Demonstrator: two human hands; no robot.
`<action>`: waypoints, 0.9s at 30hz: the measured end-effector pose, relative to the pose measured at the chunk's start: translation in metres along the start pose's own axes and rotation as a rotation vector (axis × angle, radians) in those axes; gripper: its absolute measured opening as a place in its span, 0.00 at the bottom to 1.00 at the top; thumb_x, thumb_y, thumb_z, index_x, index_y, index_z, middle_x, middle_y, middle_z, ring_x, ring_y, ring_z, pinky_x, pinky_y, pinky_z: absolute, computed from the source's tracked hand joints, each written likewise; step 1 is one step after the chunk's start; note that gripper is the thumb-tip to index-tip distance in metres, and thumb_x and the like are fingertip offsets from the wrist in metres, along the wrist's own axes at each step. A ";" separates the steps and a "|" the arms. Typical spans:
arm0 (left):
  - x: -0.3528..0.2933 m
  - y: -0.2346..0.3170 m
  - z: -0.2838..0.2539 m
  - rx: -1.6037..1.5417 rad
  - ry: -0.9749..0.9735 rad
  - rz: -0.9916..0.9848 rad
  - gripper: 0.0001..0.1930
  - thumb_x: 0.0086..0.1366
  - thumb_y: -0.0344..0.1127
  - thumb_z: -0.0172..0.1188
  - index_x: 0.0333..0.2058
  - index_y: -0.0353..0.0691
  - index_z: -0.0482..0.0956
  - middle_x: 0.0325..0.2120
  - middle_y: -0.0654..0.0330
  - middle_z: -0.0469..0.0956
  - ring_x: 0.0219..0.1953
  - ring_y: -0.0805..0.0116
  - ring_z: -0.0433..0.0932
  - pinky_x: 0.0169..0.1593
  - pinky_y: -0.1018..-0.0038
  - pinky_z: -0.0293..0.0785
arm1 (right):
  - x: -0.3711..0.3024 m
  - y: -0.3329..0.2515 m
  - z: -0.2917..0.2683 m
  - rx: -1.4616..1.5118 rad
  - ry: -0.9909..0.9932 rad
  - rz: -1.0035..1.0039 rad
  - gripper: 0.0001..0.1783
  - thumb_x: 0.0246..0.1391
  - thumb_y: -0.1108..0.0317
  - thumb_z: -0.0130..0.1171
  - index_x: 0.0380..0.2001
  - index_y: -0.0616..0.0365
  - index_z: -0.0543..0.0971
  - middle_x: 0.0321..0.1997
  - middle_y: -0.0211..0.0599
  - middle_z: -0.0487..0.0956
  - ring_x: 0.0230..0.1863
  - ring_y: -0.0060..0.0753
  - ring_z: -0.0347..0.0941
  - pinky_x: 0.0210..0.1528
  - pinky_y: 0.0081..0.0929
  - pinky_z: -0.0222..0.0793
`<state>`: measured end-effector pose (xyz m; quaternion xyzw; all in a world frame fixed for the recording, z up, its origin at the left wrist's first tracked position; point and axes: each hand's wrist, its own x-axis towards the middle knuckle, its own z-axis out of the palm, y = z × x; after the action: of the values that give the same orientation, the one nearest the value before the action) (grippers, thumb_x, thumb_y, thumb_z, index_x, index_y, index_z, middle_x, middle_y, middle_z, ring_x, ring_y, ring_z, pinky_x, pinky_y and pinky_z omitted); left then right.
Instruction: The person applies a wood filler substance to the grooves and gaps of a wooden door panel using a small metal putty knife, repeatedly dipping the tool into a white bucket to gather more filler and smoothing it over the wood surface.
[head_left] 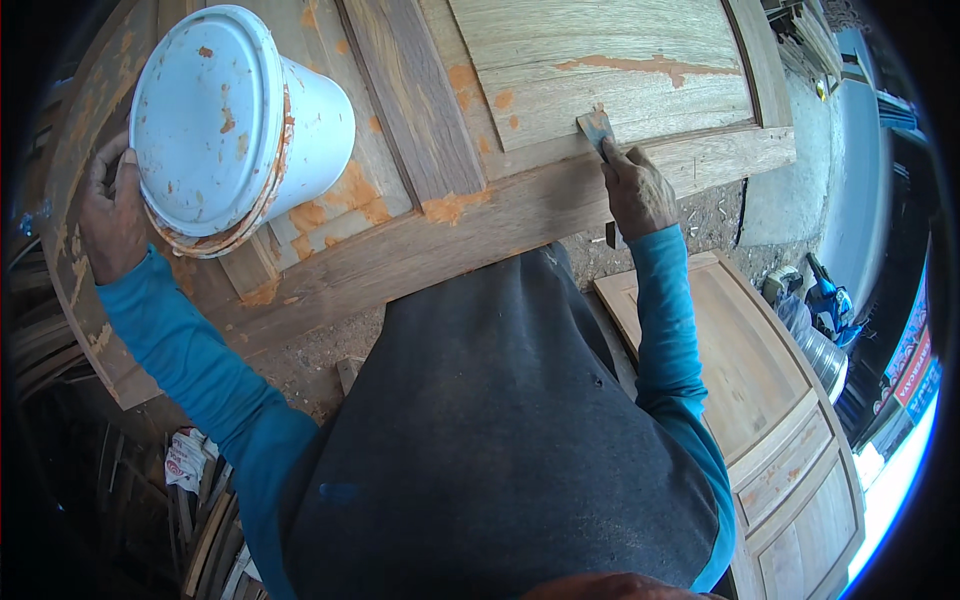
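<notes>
The scraper (594,127), likely light and stiff, is being grasped by right-hand fingers (616,166); the bucket (318,130), probably bulkier, is being held at its rim (274,110) by left-hand fingers (127,178).

1. A white bucket (322,130) with a smeared lid (200,125) is set on a panelled wooden door (425,255).
2. The lid's left edge is touched by the left grip (113,220), a bare hand.
3. A putty knife (594,125) is held in the right grip (641,192), its blade laid near the lower edge of a pale panel (610,30).
4. That panel is crossed by a streak of orange-brown filler (670,67); more is smeared around the frame joints.
5. Both arms are covered by blue sleeves (665,300).
6. A second door (725,340) is seen at lower right.
</notes>
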<state>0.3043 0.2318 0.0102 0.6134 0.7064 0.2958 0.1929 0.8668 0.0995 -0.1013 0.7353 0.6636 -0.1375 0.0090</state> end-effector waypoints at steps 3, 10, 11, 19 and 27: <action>0.009 -0.006 -0.003 -0.042 -0.037 0.108 0.17 0.75 0.36 0.56 0.56 0.33 0.81 0.50 0.52 0.83 0.53 0.65 0.80 0.60 0.68 0.74 | 0.004 0.002 -0.017 0.072 -0.074 -0.031 0.18 0.65 0.61 0.58 0.57 0.46 0.82 0.38 0.46 0.79 0.43 0.54 0.80 0.44 0.48 0.76; 0.024 -0.011 -0.019 -0.079 -0.209 0.062 0.18 0.74 0.33 0.58 0.59 0.33 0.79 0.53 0.51 0.81 0.56 0.67 0.79 0.61 0.70 0.73 | 0.009 -0.015 -0.029 0.316 0.102 -0.026 0.21 0.63 0.68 0.58 0.58 0.59 0.80 0.41 0.54 0.82 0.42 0.55 0.81 0.46 0.45 0.76; 0.023 -0.014 -0.020 -0.082 -0.206 0.042 0.18 0.75 0.33 0.57 0.60 0.32 0.78 0.55 0.51 0.80 0.58 0.67 0.78 0.63 0.70 0.72 | 0.008 -0.018 -0.031 0.294 0.121 0.004 0.21 0.64 0.70 0.58 0.59 0.61 0.80 0.40 0.54 0.82 0.41 0.51 0.82 0.45 0.42 0.76; -0.003 -0.021 -0.031 -0.193 -0.003 0.131 0.20 0.77 0.34 0.54 0.62 0.30 0.75 0.60 0.52 0.78 0.60 0.67 0.76 0.65 0.70 0.70 | -0.031 0.016 -0.006 0.309 0.482 0.096 0.24 0.64 0.74 0.53 0.63 0.63 0.76 0.37 0.50 0.79 0.37 0.47 0.78 0.42 0.41 0.75; -0.018 -0.027 -0.005 -0.434 0.065 0.103 0.20 0.78 0.33 0.51 0.62 0.28 0.74 0.57 0.52 0.78 0.57 0.67 0.78 0.60 0.72 0.75 | -0.109 -0.014 0.084 0.359 0.587 0.237 0.32 0.61 0.74 0.63 0.68 0.63 0.71 0.46 0.51 0.80 0.45 0.47 0.80 0.45 0.41 0.77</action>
<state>0.2840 0.2112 -0.0059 0.5831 0.5997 0.4699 0.2822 0.8278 -0.0211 -0.1560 0.8050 0.5136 -0.0328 -0.2952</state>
